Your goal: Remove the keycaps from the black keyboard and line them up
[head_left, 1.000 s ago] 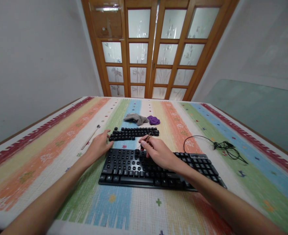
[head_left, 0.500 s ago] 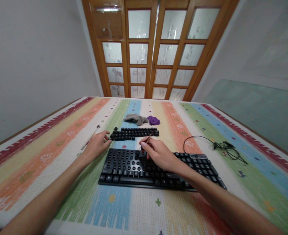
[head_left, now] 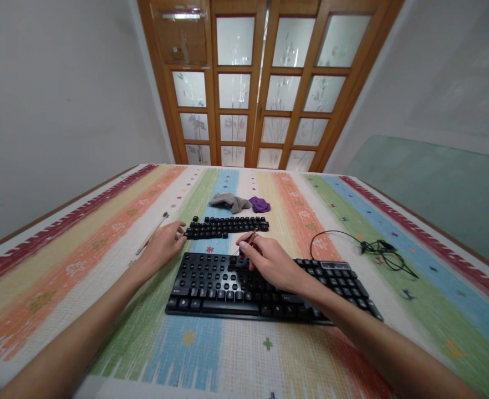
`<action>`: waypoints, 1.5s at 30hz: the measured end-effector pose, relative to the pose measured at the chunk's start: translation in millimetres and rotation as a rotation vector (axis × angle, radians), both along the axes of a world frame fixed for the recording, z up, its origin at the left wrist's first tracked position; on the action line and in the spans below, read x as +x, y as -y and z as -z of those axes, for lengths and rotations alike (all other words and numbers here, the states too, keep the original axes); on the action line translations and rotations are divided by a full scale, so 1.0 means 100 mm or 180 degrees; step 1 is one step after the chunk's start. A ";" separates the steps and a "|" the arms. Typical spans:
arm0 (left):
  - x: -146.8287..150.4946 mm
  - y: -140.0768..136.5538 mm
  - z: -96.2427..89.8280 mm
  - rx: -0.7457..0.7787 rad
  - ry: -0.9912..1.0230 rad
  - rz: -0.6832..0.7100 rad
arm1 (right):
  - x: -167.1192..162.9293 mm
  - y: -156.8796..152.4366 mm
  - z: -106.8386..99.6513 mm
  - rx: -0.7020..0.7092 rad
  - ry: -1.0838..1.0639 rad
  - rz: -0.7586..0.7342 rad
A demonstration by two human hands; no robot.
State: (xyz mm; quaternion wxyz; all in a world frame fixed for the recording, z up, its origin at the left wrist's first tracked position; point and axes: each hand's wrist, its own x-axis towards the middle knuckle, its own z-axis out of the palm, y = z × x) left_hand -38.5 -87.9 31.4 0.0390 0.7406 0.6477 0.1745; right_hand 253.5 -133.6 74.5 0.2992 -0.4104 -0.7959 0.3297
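Observation:
A black keyboard (head_left: 228,306) lies on the striped tablecloth, many keycaps gone from its left half, leaving bare switch posts. Over its upper middle, my right hand (head_left: 269,260) is closed on a slim tool with thin wires, which looks like a wire keycap puller (head_left: 251,237). The tool's tips point down at the keys, and the fingers partly hide them. Beyond the keyboard, loose black keycaps (head_left: 228,226) are lined up in rows. My left hand (head_left: 163,244) rests at the left end of these rows, thumb and forefinger apart, close to the nearest row's end keycap.
A thin brush (head_left: 153,231) with a dark tip lies beside my left hand. Behind the keycaps are a grey cloth (head_left: 230,203) and a purple cloth (head_left: 260,204). The keyboard's coiled cable (head_left: 383,252) spreads to the right.
My left thumb and forefinger have come slightly away from the end keycap of the nearest row. The right hand stays in place over the keyboard.

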 end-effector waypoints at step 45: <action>0.78 -0.28 -0.15 0.0977 0.0147 0.2284 | 0.23 0.06 0.00 0.0367 -0.0128 0.0322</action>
